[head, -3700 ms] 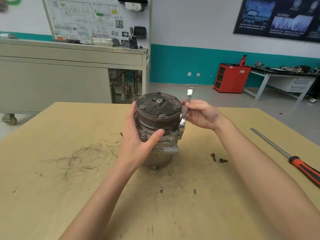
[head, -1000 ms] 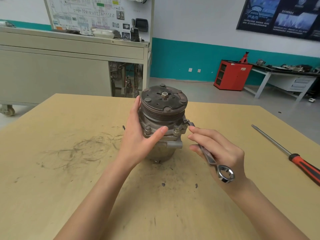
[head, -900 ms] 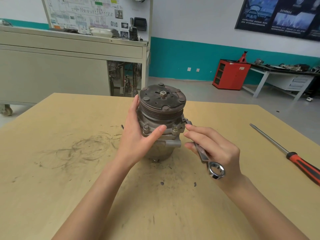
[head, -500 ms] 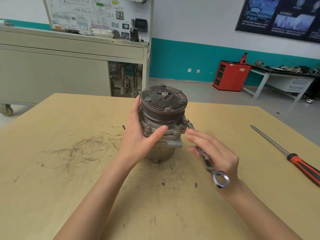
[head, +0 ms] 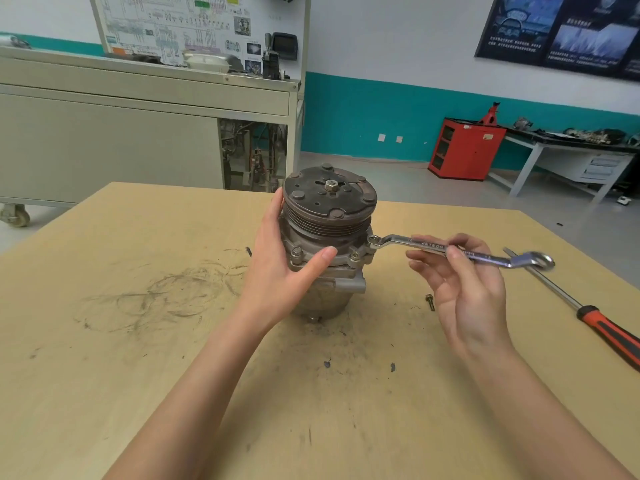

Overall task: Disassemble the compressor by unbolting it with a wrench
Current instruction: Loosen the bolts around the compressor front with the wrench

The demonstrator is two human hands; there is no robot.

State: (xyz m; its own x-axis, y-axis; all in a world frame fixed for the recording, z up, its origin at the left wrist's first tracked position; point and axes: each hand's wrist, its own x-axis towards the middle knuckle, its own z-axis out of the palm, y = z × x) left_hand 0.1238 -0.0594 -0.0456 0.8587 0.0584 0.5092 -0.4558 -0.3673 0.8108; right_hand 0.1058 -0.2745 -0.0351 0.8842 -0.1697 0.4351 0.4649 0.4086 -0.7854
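Grips the upright compressor [head: 329, 209] with the left hand [head: 280, 271] — pinches the ring wrench [head: 426, 244], its ring end against the flange, in the right hand [head: 467, 292].

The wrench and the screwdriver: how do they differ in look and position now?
The wrench is bare metal with a ring at each end; the screwdriver has a thin shaft and a red-black handle. The right hand holds the wrench off the table; the screwdriver lies on the table untouched. The wrench's ring meets the flange of the compressor; the screwdriver lies apart from it. Both are long, slim tools.
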